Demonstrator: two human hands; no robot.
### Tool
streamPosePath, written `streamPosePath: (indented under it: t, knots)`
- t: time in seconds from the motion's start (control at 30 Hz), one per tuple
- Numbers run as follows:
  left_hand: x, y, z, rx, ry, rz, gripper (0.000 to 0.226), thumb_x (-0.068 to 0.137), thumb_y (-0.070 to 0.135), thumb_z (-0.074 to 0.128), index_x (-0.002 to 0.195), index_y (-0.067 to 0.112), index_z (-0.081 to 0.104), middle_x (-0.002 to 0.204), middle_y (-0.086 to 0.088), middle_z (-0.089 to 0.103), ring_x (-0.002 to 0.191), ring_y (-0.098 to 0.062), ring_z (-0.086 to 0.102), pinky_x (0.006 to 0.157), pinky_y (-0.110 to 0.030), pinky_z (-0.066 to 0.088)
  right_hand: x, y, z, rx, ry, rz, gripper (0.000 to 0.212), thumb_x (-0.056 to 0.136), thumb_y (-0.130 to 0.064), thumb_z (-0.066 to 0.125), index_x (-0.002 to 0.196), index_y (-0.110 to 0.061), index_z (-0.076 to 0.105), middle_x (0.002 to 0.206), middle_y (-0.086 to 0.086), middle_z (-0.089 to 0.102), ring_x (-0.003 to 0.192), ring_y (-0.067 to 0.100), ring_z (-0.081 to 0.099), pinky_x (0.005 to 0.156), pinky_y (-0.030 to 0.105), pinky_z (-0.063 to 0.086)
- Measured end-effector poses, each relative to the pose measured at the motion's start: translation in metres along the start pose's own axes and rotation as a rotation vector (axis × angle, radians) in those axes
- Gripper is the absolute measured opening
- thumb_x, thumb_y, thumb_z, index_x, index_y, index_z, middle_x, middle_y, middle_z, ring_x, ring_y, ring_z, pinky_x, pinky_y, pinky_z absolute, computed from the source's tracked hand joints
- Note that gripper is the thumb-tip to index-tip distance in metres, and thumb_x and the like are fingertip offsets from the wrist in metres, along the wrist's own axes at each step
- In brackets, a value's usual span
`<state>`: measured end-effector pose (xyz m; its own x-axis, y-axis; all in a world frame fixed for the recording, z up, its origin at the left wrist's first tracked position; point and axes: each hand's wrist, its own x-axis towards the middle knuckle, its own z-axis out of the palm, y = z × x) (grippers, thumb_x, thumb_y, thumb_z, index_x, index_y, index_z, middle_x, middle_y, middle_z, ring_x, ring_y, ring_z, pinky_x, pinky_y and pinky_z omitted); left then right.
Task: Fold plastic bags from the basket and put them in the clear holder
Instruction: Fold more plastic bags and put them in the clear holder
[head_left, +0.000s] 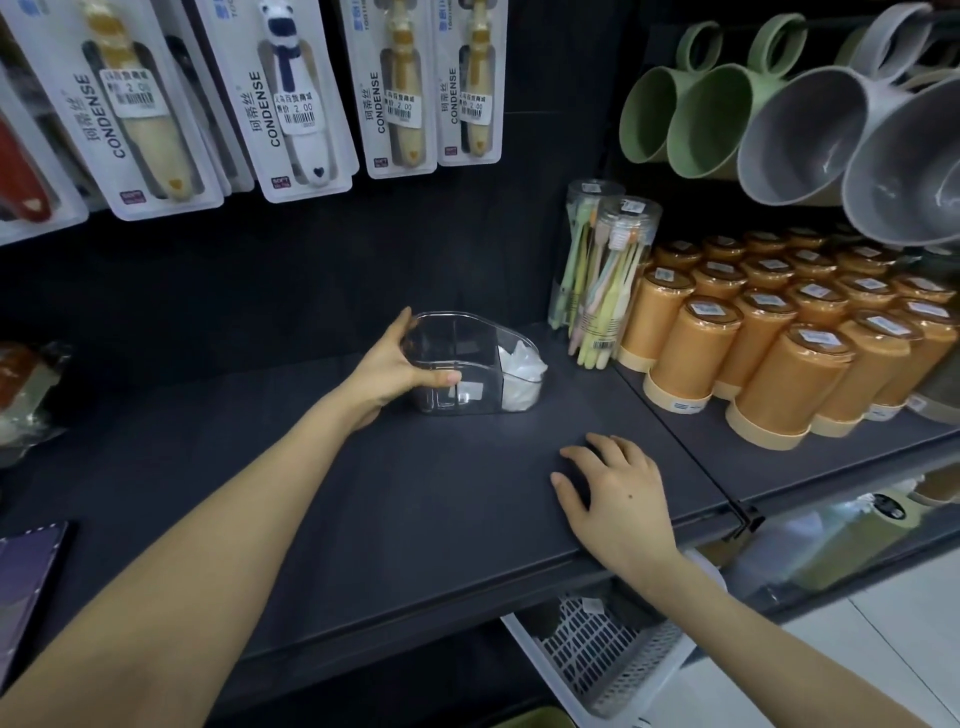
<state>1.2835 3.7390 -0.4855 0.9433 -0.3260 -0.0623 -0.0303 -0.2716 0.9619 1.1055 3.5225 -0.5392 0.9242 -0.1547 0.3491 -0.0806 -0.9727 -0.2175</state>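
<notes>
The left hand (395, 364) grips the left end of the clear holder (457, 340) on the dark shelf (415, 493), with the thumb on the front wall and the fingers curled round the back. The right hand (618, 493) lies flat on the shelf, fingers spread, holding nothing. A folded white plastic bag (519, 371) sits in the right compartment. The basket (597, 649) stands below the shelf. The holder is probably being positioned, so it is better to slide it than to lift it, and the bag stays inside.
</notes>
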Motion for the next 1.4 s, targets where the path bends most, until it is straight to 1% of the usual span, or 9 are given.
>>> streamPosePath:
  t: [0.17,0.47,0.63,0.83,0.93,1.03,1.13,1.3,1.4]
  knots:
    - [-0.042,-0.002,-0.016,0.061,0.015,-0.043,0.139,0.048,0.043,0.093,0.154,0.031,0.003,0.161,0.004,0.011,0.146,-0.015,0.019,0.119,-0.038,0.022,-0.002,0.0,0.0,0.037,0.029,0.005,0.049,0.089,-0.049,0.038,0.1,-0.016,0.073,0.11,0.011,0.069,0.104,0.038,0.061,0.085,0.049,0.049]
    - [-0.229,-0.044,-0.062,0.686,0.192,0.101,0.081,0.089,0.068,0.043,0.153,0.023,0.021,0.156,0.011,0.018,0.146,-0.008,0.005,0.114,-0.024,0.013,-0.032,-0.048,-0.034,0.225,0.196,-0.113,0.047,0.098,-0.035,0.031,0.103,-0.014,0.073,0.112,0.008,0.068,0.106,0.029,0.061,0.098,0.049,0.039]
    - [-0.3,-0.087,-0.08,0.98,0.209,0.182,0.076,0.094,0.065,0.017,0.145,0.013,0.041,0.152,-0.002,0.034,0.144,-0.03,0.025,0.116,-0.044,0.021,-0.118,-0.105,-0.033,0.425,0.137,-0.329,0.045,0.101,-0.032,0.033,0.094,-0.014,0.073,0.1,-0.003,0.069,0.096,0.014,0.057,0.082,0.035,0.037]
    - [-0.334,-0.116,-0.072,1.23,0.211,0.236,0.059,0.099,0.05,0.026,0.144,0.015,0.044,0.148,-0.012,0.043,0.139,-0.037,0.035,0.115,-0.049,0.024,-0.197,-0.117,0.047,0.281,-0.256,-0.303,0.033,0.086,-0.038,0.05,0.086,-0.015,0.074,0.083,0.0,0.07,0.074,0.025,0.066,0.066,0.035,0.053]
    - [-0.333,-0.118,-0.069,1.249,0.247,0.27,0.056,0.098,0.046,0.032,0.144,0.016,0.043,0.148,-0.011,0.043,0.139,-0.035,0.036,0.115,-0.048,0.023,-0.215,-0.115,0.081,-0.063,-0.652,-0.176,0.046,0.087,-0.048,0.05,0.12,-0.018,0.063,0.116,0.006,0.066,0.109,0.031,0.059,0.09,0.036,0.043]
    - [-0.33,-0.122,-0.072,1.226,0.286,0.312,0.052,0.097,0.041,0.036,0.143,0.017,0.044,0.148,-0.01,0.044,0.138,-0.034,0.037,0.114,-0.044,0.02,-0.226,-0.097,0.099,-0.416,-0.812,-0.03,0.056,0.089,-0.056,0.05,0.132,-0.02,0.046,0.131,0.006,0.054,0.123,0.029,0.046,0.098,0.039,0.033]
    - [-0.329,-0.125,-0.072,1.202,0.313,0.344,0.051,0.096,0.036,0.038,0.144,0.018,0.043,0.148,-0.009,0.044,0.139,-0.033,0.036,0.114,-0.042,0.018,-0.237,-0.072,0.11,-0.47,-0.863,0.074,0.044,0.092,-0.037,0.052,0.131,-0.019,0.042,0.127,0.005,0.059,0.123,0.026,0.049,0.103,0.039,0.03]
    - [-0.327,-0.128,-0.073,1.195,0.31,0.33,0.054,0.093,0.033,0.041,0.144,0.018,0.043,0.148,-0.009,0.043,0.139,-0.033,0.035,0.114,-0.042,0.017,-0.222,-0.082,0.091,-0.377,-0.785,0.039,0.021,0.094,-0.022,0.047,0.1,-0.022,0.067,0.106,0.0,0.07,0.105,0.019,0.062,0.099,0.031,0.032]
    - [-0.327,-0.126,-0.072,1.175,0.301,0.31,0.055,0.091,0.036,0.04,0.142,0.018,0.045,0.147,-0.009,0.045,0.138,-0.033,0.036,0.114,-0.041,0.016,-0.199,-0.106,0.05,-0.239,-0.67,-0.031,0.026,0.092,-0.031,0.049,0.067,-0.026,0.052,0.087,0.001,0.067,0.097,0.025,0.063,0.089,0.031,0.034]
